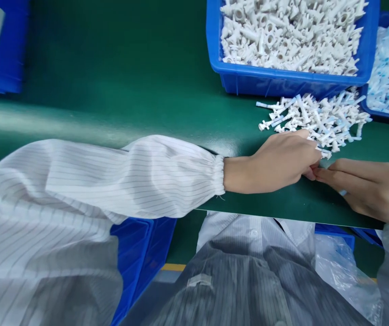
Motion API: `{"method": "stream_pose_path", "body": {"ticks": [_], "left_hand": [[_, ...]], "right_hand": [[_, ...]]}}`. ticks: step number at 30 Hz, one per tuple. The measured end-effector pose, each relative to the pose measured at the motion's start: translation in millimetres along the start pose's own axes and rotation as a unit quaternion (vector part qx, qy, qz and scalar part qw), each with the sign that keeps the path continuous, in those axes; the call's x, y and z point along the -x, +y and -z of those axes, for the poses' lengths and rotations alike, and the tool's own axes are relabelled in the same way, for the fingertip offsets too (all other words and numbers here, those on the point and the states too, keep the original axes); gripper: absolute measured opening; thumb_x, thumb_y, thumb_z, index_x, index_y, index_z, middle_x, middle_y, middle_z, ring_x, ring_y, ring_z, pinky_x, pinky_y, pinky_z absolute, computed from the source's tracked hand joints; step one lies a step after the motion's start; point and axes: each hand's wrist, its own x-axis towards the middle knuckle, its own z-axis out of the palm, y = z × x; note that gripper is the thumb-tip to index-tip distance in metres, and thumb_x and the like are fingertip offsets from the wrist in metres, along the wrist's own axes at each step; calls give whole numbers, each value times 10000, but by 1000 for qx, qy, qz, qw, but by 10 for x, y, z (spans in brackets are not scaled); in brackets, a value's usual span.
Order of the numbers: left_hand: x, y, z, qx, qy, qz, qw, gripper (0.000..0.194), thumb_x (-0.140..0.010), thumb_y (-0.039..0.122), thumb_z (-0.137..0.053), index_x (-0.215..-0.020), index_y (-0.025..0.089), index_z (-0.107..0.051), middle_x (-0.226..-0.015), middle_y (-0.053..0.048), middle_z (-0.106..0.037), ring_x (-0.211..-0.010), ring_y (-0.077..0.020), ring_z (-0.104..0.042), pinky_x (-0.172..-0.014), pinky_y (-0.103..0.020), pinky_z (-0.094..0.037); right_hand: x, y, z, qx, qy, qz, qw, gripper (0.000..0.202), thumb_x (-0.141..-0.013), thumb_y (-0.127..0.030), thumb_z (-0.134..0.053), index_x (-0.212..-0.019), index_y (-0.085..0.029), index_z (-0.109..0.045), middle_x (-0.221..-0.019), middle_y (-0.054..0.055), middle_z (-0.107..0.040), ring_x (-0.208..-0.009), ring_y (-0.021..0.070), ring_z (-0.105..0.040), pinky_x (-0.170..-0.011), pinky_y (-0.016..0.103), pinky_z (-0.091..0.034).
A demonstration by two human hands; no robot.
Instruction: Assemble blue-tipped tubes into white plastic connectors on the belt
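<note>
My left hand (pixel 279 158) is closed, with its fingertips curled down and hidden at the near edge of a pile of small white plastic fittings (pixel 330 117), some with pale blue tube ends. Just to its right, my right hand (pixel 371 188) is closed too, its thumb and fingers pinched together. The two sets of fingertips meet above the green table. A pale bluish-white bit of a small plastic part (pixel 342 192) shows between the right fingers; the rest of it is covered. What the left fingers hold, if anything, is out of sight.
Behind the pile stands a blue bin (pixel 292 74) heaped with white fittings. Right of it, another blue bin (pixel 384 113) holds bagged pale blue pieces. A labelled blue bin (pixel 1 59) is at the far left. Below the table edge are blue crates (pixel 140 253) and a clear plastic bag (pixel 343 271).
</note>
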Motion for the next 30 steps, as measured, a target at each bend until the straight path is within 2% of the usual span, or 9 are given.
{"method": "stream_pose_path", "body": {"ticks": [4,6,9,13,18,22,26,30], "left_hand": [[51,-50,-42,-8,33,-14,999,163,-896,70,-589,-802,160,-686,-806,-24,-665,-823,-169,-523,-644,-279,-263],[95,-96,-70,-22,70,-36,997,156,-891,76,-592,-776,149,-668,-769,-26,-649,-779,-161,-520,-651,-276,-289],[154,-187,-94,-39,122,-96,987,209,-952,140,-536,-766,141,-633,-758,-32,-637,-734,-147,-513,-652,-264,-332],[185,-286,-68,-32,104,-127,986,281,-998,210,-459,-758,155,-595,-748,-23,-628,-694,-136,-492,-620,-242,-341],[200,-325,-35,-26,61,-97,993,391,-1028,302,-356,-756,163,-599,-769,-37,-638,-737,-153,-532,-638,-250,-387],[198,-338,-45,-34,76,-100,992,420,-1032,341,-347,-761,169,-618,-755,-40,-641,-729,-163,-553,-630,-263,-403],[180,-376,-40,-38,78,-128,988,451,-1046,397,-348,-802,180,-659,-755,-32,-663,-712,-161,-573,-624,-264,-423],[167,-413,-25,-37,65,-123,990,509,-1052,461,-317,-819,193,-682,-767,-36,-681,-723,-162,-596,-637,-267,-442]], "right_hand": [[-78,-97,-18,20,-30,-42,998,440,-1035,-154,-285,-1195,-194,-693,-846,69,-661,-717,217,-612,-630,355,-498],[-126,-153,-38,27,-58,-61,996,463,-1010,-111,-271,-1186,-176,-694,-920,91,-669,-760,214,-611,-675,353,-506],[-225,-225,-69,80,-119,-72,987,433,-1008,-78,-282,-1000,-146,-710,-855,91,-636,-667,179,-539,-590,326,-428],[-359,-267,-104,92,-161,-103,977,315,-1030,-104,-383,-980,-117,-694,-879,86,-627,-695,153,-525,-584,294,-380],[-414,-225,-152,88,-182,-99,974,248,-1023,-70,-414,-1109,-72,-647,-959,91,-627,-740,144,-534,-604,276,-369],[-420,-182,-164,58,-187,-121,973,281,-1043,-73,-390,-1222,-67,-606,-955,80,-616,-747,143,-540,-614,272,-368],[-424,-185,-147,78,-206,-118,968,310,-1071,-113,-361,-1233,-76,-622,-970,82,-609,-762,146,-530,-609,283,-335],[-415,-211,-143,69,-201,-156,965,330,-1102,-211,-347,-1221,-90,-630,-953,67,-610,-710,125,-503,-581,275,-301]]}}
